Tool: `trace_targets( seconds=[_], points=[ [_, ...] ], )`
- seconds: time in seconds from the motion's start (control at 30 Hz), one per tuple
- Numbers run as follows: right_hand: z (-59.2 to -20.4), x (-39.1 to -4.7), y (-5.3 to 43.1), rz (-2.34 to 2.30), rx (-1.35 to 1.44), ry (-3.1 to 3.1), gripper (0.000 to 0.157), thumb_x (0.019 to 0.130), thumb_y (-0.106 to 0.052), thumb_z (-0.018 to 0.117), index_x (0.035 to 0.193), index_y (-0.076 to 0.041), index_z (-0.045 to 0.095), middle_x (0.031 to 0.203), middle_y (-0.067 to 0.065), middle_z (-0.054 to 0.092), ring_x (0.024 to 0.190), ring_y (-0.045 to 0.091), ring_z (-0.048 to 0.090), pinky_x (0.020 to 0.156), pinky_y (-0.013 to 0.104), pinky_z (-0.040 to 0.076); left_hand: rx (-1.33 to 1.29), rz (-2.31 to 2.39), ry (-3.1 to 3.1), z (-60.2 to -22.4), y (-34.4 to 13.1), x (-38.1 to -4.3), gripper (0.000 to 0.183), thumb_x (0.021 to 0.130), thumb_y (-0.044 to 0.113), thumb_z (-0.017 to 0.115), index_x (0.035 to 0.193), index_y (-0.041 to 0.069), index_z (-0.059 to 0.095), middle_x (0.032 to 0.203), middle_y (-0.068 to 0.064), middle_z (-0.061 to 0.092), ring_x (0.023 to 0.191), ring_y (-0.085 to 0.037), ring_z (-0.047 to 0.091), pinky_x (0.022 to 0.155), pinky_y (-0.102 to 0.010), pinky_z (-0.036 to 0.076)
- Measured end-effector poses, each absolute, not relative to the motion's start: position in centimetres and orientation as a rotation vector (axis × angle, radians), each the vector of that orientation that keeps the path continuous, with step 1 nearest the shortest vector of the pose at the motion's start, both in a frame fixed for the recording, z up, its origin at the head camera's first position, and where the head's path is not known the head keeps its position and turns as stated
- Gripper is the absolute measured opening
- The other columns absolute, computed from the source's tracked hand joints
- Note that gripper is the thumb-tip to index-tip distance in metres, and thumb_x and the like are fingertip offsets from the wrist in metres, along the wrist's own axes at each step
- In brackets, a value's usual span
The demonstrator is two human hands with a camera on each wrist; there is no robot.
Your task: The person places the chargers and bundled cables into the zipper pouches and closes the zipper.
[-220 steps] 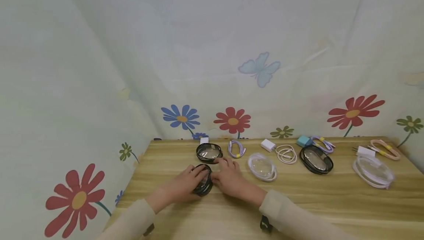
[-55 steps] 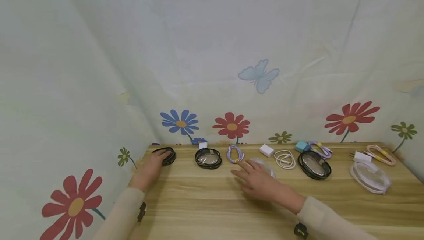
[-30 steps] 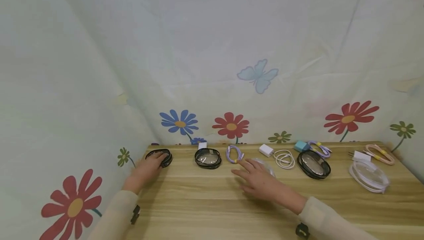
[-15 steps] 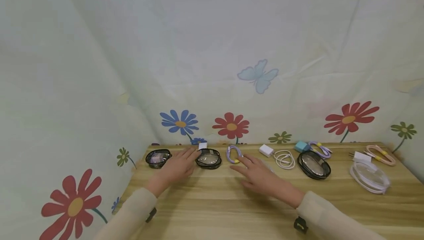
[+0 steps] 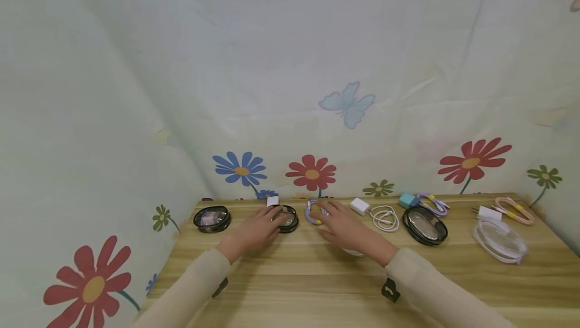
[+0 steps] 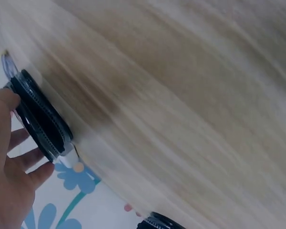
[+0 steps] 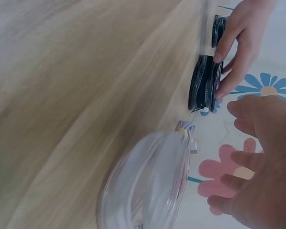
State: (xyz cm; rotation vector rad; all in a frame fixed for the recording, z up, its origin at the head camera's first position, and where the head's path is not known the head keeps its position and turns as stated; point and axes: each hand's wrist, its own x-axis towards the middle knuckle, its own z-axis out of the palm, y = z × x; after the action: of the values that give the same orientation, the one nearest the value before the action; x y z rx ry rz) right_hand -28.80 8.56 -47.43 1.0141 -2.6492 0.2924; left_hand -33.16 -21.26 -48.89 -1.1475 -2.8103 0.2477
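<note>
Left hand: my left hand (image 5: 258, 230) is on the middle pouch (image 5: 290, 219), the black-edged one, fingers bent a bit and apart, thumb at the near edge. Thumb and fingertips look to be touching it, but I honestly can't tell if they're gripping.
Middle pouch: lying on the table (image 5: 290, 293) toward the far edge, just near of a small white plug (image 5: 273, 201).
Right hand: my right hand (image 5: 342, 227) is spread wide in the air with nothing in it, fingers reaching over by the purple cable (image 5: 307, 212).
Clear pouch: the left clear pouch (image 7: 167, 181) sits below my right hand, which hides most of it from the head view. The right wrist view shows its chunky see-through sides.
Far left: another black pouch (image 5: 212, 219) with something pinkish inside, well apart from the middle one.
Right of my hands: white charger (image 5: 360, 206) with a coiled white cable (image 5: 395, 225) just beside it.
Further right: teal charger (image 5: 409, 200), second purple cable (image 5: 435, 202) and, on their near side, the right black pouch (image 5: 425, 225).
Far right: pronged charger (image 5: 489, 214), peach cable (image 5: 511, 214) with a yellow tie, and the right clear pouch (image 5: 500, 242) nearer me.
Backdrop: pale cloth (image 5: 272, 66) with flowers and butterflies.
</note>
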Motion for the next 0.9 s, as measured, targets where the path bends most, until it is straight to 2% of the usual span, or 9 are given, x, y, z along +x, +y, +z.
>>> trace_targets(
  seconds=[0.13,0.3,0.43,0.57,0.63,0.73,0.83,0.9],
  points=[
    [-47.4,-29.1,7.8,0.297,1.026,-2.642,0.047,0.095,-0.023,0.073,0.139,-0.014,0.063,0.15,0.02,0.052,0.135,0.044,0.052,0.108,0.06,0.048,-1.114,0.289,-2.784,-49.0,-21.0,-32.5,0.048,0.106,0.031,0.055,0.154,0.028,0.045,0.154,-0.01,0.052,0.137,-0.037,0.055,0.11,-0.057,0.049],
    [-47.0,-29.1,7.2,0.357,1.006,-2.697,0.043,0.095,-0.022,0.072,0.137,-0.013,0.064,0.152,0.022,0.051,0.135,0.046,0.05,0.108,0.063,0.047,-1.013,0.297,-2.793,-48.8,-20.0,-31.5,0.046,0.103,0.045,0.059,0.143,0.023,0.057,0.146,-0.014,0.057,0.128,-0.039,0.061,0.102,-0.055,0.054],
    [-47.0,-29.3,6.7,0.422,0.976,-2.75,0.043,0.097,-0.022,0.07,0.138,-0.012,0.063,0.153,0.023,0.049,0.139,0.049,0.046,0.111,0.065,0.043,-0.889,0.345,-2.823,-48.6,-19.4,-31.2,0.051,0.101,0.058,0.053,0.135,0.021,0.063,0.143,-0.012,0.061,0.123,-0.034,0.065,0.095,-0.051,0.058],
    [-47.1,-29.6,6.1,0.439,0.967,-2.768,0.043,0.098,-0.022,0.069,0.139,-0.011,0.062,0.152,0.023,0.049,0.14,0.05,0.045,0.112,0.065,0.043,-0.845,0.331,-2.85,-48.4,-20.0,-31.7,0.053,0.104,0.061,0.044,0.136,0.021,0.061,0.133,-0.008,0.064,0.118,-0.031,0.066,0.093,-0.051,0.058],
    [-47.1,-29.7,5.8,0.434,0.979,-2.771,0.044,0.098,-0.021,0.069,0.139,-0.01,0.062,0.15,0.024,0.051,0.14,0.048,0.047,0.112,0.063,0.043,-0.929,0.296,-2.857,-47.9,-20.9,-32.1,0.052,0.105,0.058,0.043,0.14,0.021,0.058,0.134,-0.007,0.061,0.122,-0.03,0.063,0.098,-0.053,0.056],
    [-47.2,-29.9,5.5,0.432,1.006,-2.784,0.044,0.098,-0.02,0.068,0.139,-0.007,0.061,0.148,0.025,0.053,0.14,0.044,0.049,0.113,0.06,0.043,-1.169,0.302,-2.867,-47.0,-22.4,-32.7,0.053,0.106,0.055,0.043,0.15,0.025,0.049,0.151,-0.004,0.051,0.139,-0.029,0.052,0.111,-0.056,0.047],
    [-47.1,-30.2,5.3,0.435,1.028,-2.801,0.043,0.099,-0.017,0.066,0.139,-0.004,0.06,0.146,0.028,0.053,0.14,0.043,0.049,0.115,0.06,0.041,-1.441,0.358,-2.863,-46.0,-23.9,-33.1,0.065,0.103,0.058,0.05,0.159,0.03,0.035,0.167,0.0,0.033,0.154,-0.031,0.033,0.121,-0.06,0.035],
    [-47.0,-30.5,5.1,0.43,1.019,-2.806,0.041,0.099,-0.015,0.064,0.138,-0.003,0.06,0.146,0.028,0.053,0.14,0.044,0.049,0.115,0.06,0.04,-1.565,0.409,-2.843,-45.6,-24.5,-33.4,0.075,0.099,0.062,0.054,0.163,0.032,0.027,0.172,0.002,0.025,0.158,-0.032,0.025,0.124,-0.062,0.03]
  ],
)
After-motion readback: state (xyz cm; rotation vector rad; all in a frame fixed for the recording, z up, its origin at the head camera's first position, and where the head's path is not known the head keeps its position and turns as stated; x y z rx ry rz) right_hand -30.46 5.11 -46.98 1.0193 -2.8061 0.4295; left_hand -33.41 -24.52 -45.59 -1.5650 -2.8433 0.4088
